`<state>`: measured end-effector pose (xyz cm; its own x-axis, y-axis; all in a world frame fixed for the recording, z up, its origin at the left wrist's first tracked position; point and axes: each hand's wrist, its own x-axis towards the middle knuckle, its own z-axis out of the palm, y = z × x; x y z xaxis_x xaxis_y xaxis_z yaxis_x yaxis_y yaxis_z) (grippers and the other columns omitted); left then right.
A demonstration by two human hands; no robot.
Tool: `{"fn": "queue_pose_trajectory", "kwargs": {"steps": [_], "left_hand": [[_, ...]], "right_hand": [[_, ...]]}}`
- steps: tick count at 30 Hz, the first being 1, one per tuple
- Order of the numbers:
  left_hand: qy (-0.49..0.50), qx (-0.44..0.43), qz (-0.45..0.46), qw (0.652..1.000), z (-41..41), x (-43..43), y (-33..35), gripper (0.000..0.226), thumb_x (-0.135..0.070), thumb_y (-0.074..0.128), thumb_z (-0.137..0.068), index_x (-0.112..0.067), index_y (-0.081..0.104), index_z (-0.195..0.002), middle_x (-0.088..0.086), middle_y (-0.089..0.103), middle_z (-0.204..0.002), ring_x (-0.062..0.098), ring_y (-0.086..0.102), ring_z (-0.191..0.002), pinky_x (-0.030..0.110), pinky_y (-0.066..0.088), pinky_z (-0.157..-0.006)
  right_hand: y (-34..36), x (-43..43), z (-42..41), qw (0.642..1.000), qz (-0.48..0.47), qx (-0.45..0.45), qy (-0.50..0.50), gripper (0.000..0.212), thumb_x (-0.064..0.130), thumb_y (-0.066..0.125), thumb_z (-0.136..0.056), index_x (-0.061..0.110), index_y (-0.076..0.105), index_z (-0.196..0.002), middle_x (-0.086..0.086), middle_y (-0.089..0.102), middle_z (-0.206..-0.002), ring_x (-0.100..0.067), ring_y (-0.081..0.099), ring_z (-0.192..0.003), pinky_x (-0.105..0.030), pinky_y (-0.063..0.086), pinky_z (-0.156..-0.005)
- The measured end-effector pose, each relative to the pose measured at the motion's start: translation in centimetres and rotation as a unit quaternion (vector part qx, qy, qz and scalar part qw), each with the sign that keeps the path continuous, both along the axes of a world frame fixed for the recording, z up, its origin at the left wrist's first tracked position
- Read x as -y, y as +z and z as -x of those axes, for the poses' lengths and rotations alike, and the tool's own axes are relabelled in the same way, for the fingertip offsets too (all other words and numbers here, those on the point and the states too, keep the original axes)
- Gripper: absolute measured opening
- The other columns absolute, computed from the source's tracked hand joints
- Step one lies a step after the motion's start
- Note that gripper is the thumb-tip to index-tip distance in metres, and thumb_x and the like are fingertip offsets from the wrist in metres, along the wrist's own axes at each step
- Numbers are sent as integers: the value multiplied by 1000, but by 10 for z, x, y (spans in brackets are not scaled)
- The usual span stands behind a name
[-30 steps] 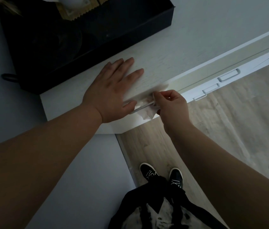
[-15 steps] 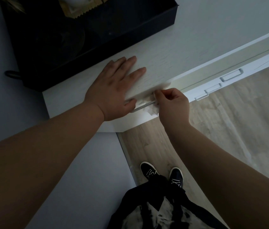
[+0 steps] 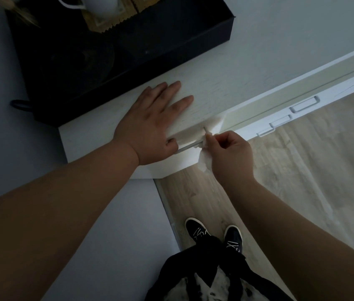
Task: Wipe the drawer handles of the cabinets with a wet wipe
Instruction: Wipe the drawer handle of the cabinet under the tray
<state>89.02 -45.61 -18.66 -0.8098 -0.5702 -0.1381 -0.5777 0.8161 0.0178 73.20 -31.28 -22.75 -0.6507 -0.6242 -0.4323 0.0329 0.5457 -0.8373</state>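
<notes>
Centre frame, the left hand [image 3: 150, 124] lies flat and spread on the white cabinet [image 3: 226, 83], thumb hooked over the front edge, holding nothing, just bracing. Just right of it, the right hand [image 3: 230, 153] has its fingertips pinched on a white wipe [image 3: 204, 162], which is bunched at the right end of the thin metal handle [image 3: 188, 147]; a loose tail of it hangs below the hand. The bar's left stretch shows bare between the 2 hands. From where I stand this looks like the wiping stroke on the nearest drawer, likely early in the job, since 3 other handles [image 3: 304, 105] sit untouched along the drawer fronts at right of frame. To do it well, I'd fold the wipe right round the bar so front, back and underside all get rubbed, then draw it slowly the full length toward the thumb, and give the end posts a twist, since grime collects there. The flat hand should press down so the drawer doesn't slide out under the pull. Gather the dangling tail in too, or it may drag on the drawer face. A black tray [image 3: 150, 71] fills the upper left.
</notes>
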Motion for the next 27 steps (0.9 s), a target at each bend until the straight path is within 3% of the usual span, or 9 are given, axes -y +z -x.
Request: {"fn": "queue_pose_trajectory", "kwargs": {"steps": [3, 8, 12, 16, 22, 27], "left_hand": [[1, 0, 0, 1000, 0, 0, 1, 95, -50, 49, -77, -33, 14, -164, 4, 7, -174, 30, 10, -158, 50, 12, -130], [-3, 4, -1, 1000, 0, 1, 0, 97, -49, 53, -78, -33, 12, -165, 4, 5, -174, 30, 9, -158, 50, 12, -130], [-2, 4, 4, 1000, 0, 1, 0, 96, -48, 52, -79, -34, 12, -165, 3, 5, -174, 29, 8, -159, 49, 10, -130], [-2, 10, 2, 1000, 0, 0, 1, 97, -47, 55, -80, -35, 9, -165, 2, 2, -175, 28, 5, -159, 47, 7, -130], [1, 12, 4, 1000, -1, -1, 1, 97, -48, 53, -80, -35, 8, -165, 2, 2, -174, 27, 5, -159, 47, 9, -130], [2, 8, 0, 1000, 0, 0, 0, 98, -47, 56, -79, -35, 10, -165, 2, 3, -175, 27, 6, -159, 47, 8, -130]], "right_hand": [[3, 10, 7, 1000, 7, 1, 8, 15, 35, 72, -94, 26, 72, -82, 2, 71, -74, -15, 64, -63, -31, 55, -58], [3, 11, 2, 1000, 12, -17, 20, 13, 32, 65, -100, 23, 69, -92, 4, 68, -75, 3, 60, -60, -10, 44, -49], [-1, 7, -1, 998, 3, -46, 35, 12, 37, 62, -101, 29, 64, -92, 10, 67, -78, -7, 61, -69, -13, 44, -55], [1, 16, -7, 999, 27, -36, 20, 8, 39, 66, -98, 32, 65, -94, 13, 68, -80, -5, 63, -68, -19, 51, -59], [-7, 12, -7, 998, 23, -53, 9, 17, 34, 64, -100, 27, 66, -85, 4, 66, -73, -14, 62, -67, -30, 55, -62], [-7, 10, 3, 994, 18, -95, 51, 17, 31, 62, -101, 23, 69, -87, 9, 67, -72, -7, 62, -66, -24, 51, -61]]}}
